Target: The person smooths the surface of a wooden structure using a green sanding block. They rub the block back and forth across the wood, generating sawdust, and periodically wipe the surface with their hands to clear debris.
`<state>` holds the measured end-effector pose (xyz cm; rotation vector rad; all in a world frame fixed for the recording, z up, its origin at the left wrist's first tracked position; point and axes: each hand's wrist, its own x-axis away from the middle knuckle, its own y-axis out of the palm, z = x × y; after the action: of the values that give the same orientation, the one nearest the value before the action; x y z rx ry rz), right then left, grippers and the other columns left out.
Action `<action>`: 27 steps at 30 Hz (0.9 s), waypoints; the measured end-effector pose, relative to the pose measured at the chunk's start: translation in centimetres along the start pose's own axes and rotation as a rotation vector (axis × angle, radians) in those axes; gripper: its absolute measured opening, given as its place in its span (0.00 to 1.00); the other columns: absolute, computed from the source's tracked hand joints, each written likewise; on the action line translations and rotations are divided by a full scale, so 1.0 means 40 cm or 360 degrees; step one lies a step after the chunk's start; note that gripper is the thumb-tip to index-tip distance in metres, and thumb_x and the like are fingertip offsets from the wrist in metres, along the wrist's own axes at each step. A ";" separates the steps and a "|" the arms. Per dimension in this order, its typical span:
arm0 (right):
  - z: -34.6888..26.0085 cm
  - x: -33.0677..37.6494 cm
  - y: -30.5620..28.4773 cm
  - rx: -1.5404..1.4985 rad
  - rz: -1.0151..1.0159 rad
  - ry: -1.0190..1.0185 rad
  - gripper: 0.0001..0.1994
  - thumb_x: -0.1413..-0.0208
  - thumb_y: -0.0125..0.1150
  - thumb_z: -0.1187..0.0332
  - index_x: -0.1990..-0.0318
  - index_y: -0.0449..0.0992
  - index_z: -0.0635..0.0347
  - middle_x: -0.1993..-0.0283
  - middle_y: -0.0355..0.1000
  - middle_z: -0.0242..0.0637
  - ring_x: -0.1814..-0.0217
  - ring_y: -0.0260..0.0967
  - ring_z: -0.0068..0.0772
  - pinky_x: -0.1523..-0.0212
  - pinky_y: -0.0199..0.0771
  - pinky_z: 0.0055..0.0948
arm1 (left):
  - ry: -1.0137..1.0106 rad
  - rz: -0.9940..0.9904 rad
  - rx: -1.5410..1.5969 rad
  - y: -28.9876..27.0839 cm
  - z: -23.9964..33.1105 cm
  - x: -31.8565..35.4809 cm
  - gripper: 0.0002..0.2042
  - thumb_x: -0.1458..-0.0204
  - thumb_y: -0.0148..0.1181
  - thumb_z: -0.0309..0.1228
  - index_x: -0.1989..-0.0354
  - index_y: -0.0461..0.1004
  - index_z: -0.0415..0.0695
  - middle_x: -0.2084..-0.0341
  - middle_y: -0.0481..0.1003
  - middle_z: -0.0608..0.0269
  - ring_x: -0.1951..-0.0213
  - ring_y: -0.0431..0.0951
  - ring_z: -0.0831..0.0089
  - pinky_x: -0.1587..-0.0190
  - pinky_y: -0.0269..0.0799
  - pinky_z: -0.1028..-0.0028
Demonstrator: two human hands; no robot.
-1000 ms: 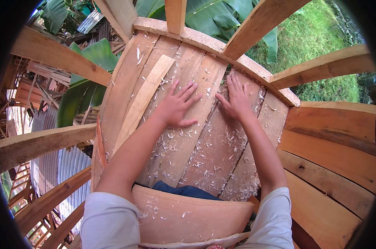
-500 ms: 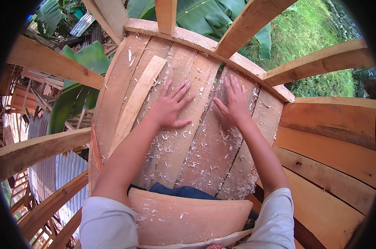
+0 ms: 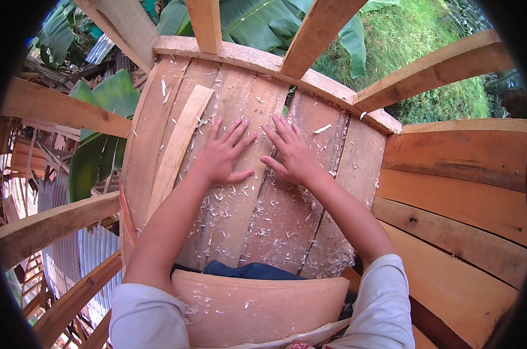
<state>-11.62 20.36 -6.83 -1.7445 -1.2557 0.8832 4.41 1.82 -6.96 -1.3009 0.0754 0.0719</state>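
Note:
Both of my hands rest palm down on a floor of wooden planks (image 3: 240, 232) strewn with pale wood shavings (image 3: 292, 218). My left hand (image 3: 223, 154) lies with its fingers spread, just right of a loose narrow wooden strip (image 3: 179, 145). Close beside it, my right hand (image 3: 292, 151) is stretched out near a seam between two planks, its thumb pointing toward the left hand. Neither hand holds anything. A wide curved board (image 3: 260, 305) with a few shavings on it lies close to my body.
A thick beam (image 3: 246, 61) borders the far edge of the planks, with upright posts (image 3: 319, 35) rising beyond. Wide orange-brown boards (image 3: 449, 192) form a wall at right. Outside are banana leaves (image 3: 257, 29), grass (image 3: 409, 46) and corrugated metal sheets (image 3: 100, 262) below left.
My right hand has slid leftward and a little nearer, closer to my left hand. The left hand stays spread on almost the same planks. The whole view has shifted slightly.

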 end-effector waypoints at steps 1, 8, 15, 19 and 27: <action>-0.003 0.007 -0.011 0.0012 0.0041 0.0045 0.36 0.39 0.54 0.46 0.28 0.56 0.53 0.24 0.46 0.54 0.21 0.41 0.57 0.25 0.39 0.56 | -0.0007 -0.0013 -0.0007 0.001 0.003 0.002 0.42 0.52 0.57 0.60 0.30 0.59 0.52 0.30 0.56 0.49 0.26 0.50 0.58 0.27 0.32 0.46; 0.118 0.160 -0.076 0.0447 0.0306 0.0627 0.37 0.40 0.57 0.48 0.28 0.55 0.56 0.24 0.46 0.54 0.22 0.41 0.57 0.25 0.35 0.58 | -0.0026 -0.0044 -0.0025 0.003 0.002 0.004 0.42 0.51 0.55 0.61 0.30 0.59 0.52 0.29 0.55 0.51 0.26 0.49 0.59 0.26 0.32 0.46; 0.140 0.114 -0.012 0.0546 0.0090 0.0833 0.42 0.38 0.48 0.41 0.27 0.50 0.65 0.23 0.43 0.56 0.19 0.34 0.56 0.25 0.28 0.60 | -0.0005 -0.0009 0.0006 0.000 0.002 0.000 0.41 0.51 0.56 0.60 0.30 0.59 0.52 0.30 0.56 0.50 0.27 0.50 0.58 0.26 0.33 0.46; 0.078 -0.005 0.030 0.0439 0.0044 0.0651 0.43 0.37 0.47 0.41 0.27 0.48 0.67 0.23 0.42 0.56 0.19 0.33 0.56 0.25 0.27 0.61 | -0.0012 0.0001 -0.0008 0.001 0.001 0.003 0.41 0.51 0.56 0.60 0.31 0.60 0.52 0.30 0.56 0.50 0.27 0.51 0.58 0.27 0.33 0.45; 0.064 -0.078 0.017 0.0426 0.0083 0.0619 0.45 0.39 0.47 0.39 0.27 0.47 0.67 0.23 0.42 0.54 0.19 0.33 0.51 0.25 0.27 0.59 | -0.0001 0.0016 -0.0013 -0.003 0.005 0.001 0.41 0.51 0.56 0.60 0.31 0.60 0.52 0.30 0.56 0.50 0.26 0.50 0.57 0.27 0.33 0.45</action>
<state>-14.41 17.76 -8.30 -1.6390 -0.8030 0.6641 4.46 1.97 -6.79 -1.3090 0.0811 0.0814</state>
